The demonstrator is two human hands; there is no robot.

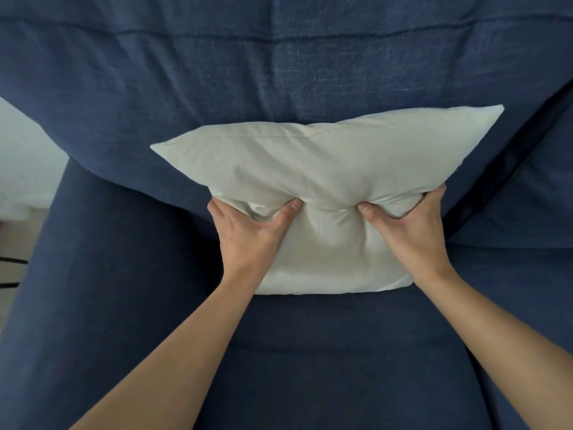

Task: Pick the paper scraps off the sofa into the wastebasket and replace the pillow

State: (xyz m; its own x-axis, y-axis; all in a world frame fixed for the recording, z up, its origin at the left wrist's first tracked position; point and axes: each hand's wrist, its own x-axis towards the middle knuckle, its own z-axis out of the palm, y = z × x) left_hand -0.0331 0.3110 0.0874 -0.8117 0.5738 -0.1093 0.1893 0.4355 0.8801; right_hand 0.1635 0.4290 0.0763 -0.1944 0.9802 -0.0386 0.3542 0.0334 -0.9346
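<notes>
Both hands are clamped on the cream pillow (325, 169), which stands on the seat of the dark blue sofa (155, 305) with its upper edge leaning against the backrest. The left hand (251, 234) grips the pillow's left flank and the right hand (412, 231) its right flank, each with the thumb dug into the front face and the other fingers wrapped out of sight behind, so the filling bunches into a deep pucker between the 2 thumbs. No paper scraps and no wastebasket show in this view, so the step in hand looks like the last one, setting the pillow back. The main risk is in the release: the pillow is squeezed narrow at its waist and its top corners splay wide, the right corner sitting higher than the left, so if the hands let go as it stands it may settle crooked or tip forward off the backrest onto the seat. The soft filling will probably keep the dents from the thumbs unless it is patted flat. A scrap could also be trapped behind or under the pillow, where nothing can be seen, and covering it would leave the clearing unfinished. Pushing too hard toward the backrest may just fold the pillow over.
</notes>
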